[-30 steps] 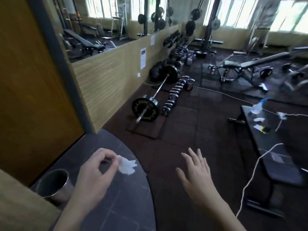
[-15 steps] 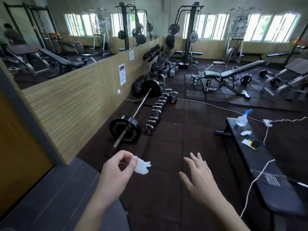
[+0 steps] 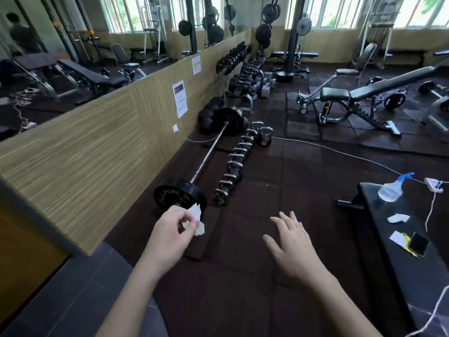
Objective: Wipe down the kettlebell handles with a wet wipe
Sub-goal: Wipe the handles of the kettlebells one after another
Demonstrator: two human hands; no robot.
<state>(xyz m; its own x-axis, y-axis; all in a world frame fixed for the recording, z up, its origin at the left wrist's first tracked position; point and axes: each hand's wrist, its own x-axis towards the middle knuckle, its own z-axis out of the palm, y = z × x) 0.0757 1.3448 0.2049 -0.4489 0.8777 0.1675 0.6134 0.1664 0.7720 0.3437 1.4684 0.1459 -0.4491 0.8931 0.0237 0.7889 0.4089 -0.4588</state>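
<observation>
Here, left hand pinches the wet wipe between thumb and fingers; right hand empty, fingers spread. Kettlebells lined on floor, far, right of barbell. Advice: start with nearest handle, wrap wipe fully round it.

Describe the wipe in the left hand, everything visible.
The wipe is small, white and crumpled, thin and soft-looking like tissue. The left hand pinches it between thumb and fingertips, its loose end sticking out past them, held in the air above the dark floor, in front of the barbell's near plate. Whether it is damp cannot be seen.
</observation>
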